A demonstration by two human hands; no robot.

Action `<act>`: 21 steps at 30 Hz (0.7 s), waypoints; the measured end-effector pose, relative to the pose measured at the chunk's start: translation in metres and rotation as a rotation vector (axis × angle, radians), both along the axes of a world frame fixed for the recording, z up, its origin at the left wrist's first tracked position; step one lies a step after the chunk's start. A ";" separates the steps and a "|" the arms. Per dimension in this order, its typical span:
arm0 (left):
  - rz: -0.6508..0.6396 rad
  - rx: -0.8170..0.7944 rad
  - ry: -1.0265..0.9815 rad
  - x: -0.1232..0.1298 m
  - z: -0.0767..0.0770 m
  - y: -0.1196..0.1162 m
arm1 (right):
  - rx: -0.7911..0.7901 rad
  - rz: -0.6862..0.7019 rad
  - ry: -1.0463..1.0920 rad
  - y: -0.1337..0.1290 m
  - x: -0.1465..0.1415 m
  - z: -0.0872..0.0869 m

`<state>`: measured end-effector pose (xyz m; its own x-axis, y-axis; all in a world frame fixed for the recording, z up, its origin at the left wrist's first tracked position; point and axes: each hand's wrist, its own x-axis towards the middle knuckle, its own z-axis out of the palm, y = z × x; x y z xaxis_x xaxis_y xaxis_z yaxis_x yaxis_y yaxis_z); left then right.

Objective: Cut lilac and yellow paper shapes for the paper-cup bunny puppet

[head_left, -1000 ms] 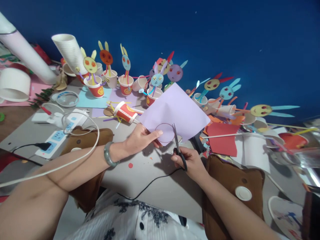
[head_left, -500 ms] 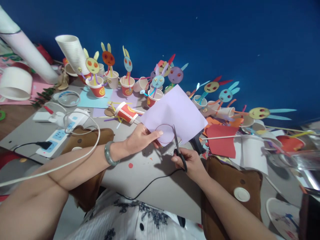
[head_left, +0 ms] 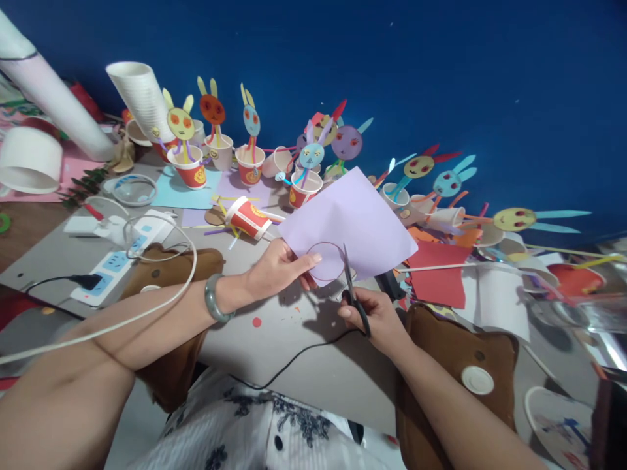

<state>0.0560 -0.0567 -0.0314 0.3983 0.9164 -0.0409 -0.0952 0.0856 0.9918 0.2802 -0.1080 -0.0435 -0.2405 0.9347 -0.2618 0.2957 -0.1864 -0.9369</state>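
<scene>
Working from afar, I pinch the lilac sheet above the bench in my left hand's closed fingers, apparently steadying its drawn circle beside the scissors, which my right hand grips, fingers curled round the handles.

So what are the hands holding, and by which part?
Left hand: lilac paper sheet, pinched at its lower-left edge. Right hand: scissors, by the black handles.
</scene>
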 end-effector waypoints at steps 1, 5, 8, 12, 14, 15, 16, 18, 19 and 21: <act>-0.008 -0.002 0.010 0.000 0.000 0.000 | 0.002 0.000 0.000 0.000 0.000 0.000; -0.022 -0.007 0.049 -0.001 -0.001 -0.001 | 0.006 -0.003 -0.004 0.000 0.001 -0.001; -0.023 -0.014 0.043 -0.001 0.000 -0.001 | 0.011 0.002 -0.016 0.000 0.000 0.001; -0.030 -0.008 0.027 0.000 -0.001 0.000 | 0.013 0.018 -0.014 0.001 -0.001 0.003; -0.032 -0.003 0.030 0.000 -0.001 0.001 | 0.007 0.016 -0.011 0.001 -0.001 0.004; -0.033 -0.001 0.030 0.000 -0.001 0.001 | 0.000 0.013 -0.006 0.001 -0.001 0.004; -0.034 -0.001 0.030 0.000 -0.001 0.001 | -0.009 0.009 -0.001 0.000 -0.001 0.004; -0.031 -0.001 0.026 0.000 0.000 0.001 | -0.029 0.004 0.004 0.000 -0.001 0.005; -0.027 0.000 0.023 0.000 0.001 0.001 | -0.036 0.001 0.005 0.000 -0.001 0.005; -0.020 0.002 0.018 0.000 0.003 0.001 | -0.043 -0.006 0.002 0.000 -0.001 0.006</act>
